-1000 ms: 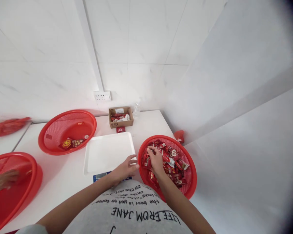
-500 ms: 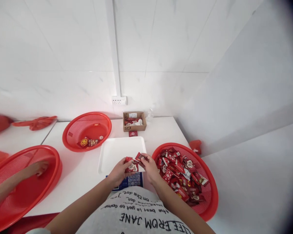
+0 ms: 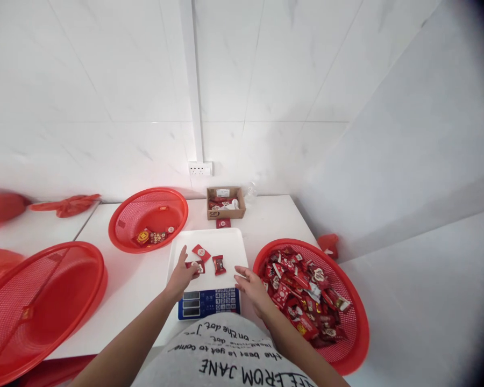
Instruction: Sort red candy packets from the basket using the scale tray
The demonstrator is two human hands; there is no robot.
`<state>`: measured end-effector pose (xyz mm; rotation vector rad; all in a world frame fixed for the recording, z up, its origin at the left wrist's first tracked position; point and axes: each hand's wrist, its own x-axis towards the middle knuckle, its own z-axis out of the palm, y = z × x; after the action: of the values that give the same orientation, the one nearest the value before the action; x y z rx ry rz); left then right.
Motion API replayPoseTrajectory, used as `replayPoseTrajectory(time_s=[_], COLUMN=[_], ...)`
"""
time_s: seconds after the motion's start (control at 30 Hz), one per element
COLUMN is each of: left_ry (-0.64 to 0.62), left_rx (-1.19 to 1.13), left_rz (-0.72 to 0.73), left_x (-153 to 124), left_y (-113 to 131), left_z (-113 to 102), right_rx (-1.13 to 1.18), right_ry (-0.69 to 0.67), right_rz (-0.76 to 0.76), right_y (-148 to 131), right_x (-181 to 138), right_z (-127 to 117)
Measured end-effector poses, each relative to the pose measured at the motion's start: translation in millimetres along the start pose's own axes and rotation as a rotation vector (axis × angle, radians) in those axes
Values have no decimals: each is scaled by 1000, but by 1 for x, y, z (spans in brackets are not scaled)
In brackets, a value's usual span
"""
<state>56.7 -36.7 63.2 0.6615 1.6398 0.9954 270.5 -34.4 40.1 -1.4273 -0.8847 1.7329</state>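
A white scale tray [image 3: 229, 244] sits on a blue electronic scale [image 3: 208, 303] in front of me. Three small red candy packets [image 3: 208, 259] lie on the tray. My left hand [image 3: 183, 274] rests open at the tray's near left edge, fingertips touching one packet. My right hand [image 3: 250, 287] hovers open and empty at the tray's near right corner. Right of it stands a red mesh basket [image 3: 347, 355] holding several red candy packets [image 3: 302, 293].
Another red basket [image 3: 123, 236] with a few packets stands at the back left. A large red basket [image 3: 64, 312] fills the near left. A small cardboard box [image 3: 225, 202] and a wall socket [image 3: 200, 169] are at the back. The table ends at the wall on the right.
My hands carried packets from the right basket and put them down on the scale tray; both hands are now open. Another person's hand has left the near left basket.
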Motion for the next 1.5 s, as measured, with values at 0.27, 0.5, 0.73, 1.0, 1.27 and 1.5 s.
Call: replayPoseTrajectory(time_s=[0.27, 0.5, 0.73, 1.0, 1.27, 1.5], left_ry=[-36, 28, -73, -229, -201, -131], left_rx=[535, 1183, 1182, 1248, 1296, 1199], left_rz=[198, 406, 474, 661, 695, 712], left_x=[6, 10, 24, 40, 35, 9], left_y=[-13, -21, -38, -36, -33, -51], left_z=[-7, -2, 25, 39, 23, 11], right_rx=[119, -275, -523, -602, -696, -439], right_ry=[196, 286, 228, 84, 73, 199], right_rz=[-12, -111, -200, -214, -190, -106], right_y=[19, 49, 76, 88, 76, 69], right_x=[-11, 17, 33, 20, -1, -6], right_z=[-60, -100, -95, -113, -109, -102])
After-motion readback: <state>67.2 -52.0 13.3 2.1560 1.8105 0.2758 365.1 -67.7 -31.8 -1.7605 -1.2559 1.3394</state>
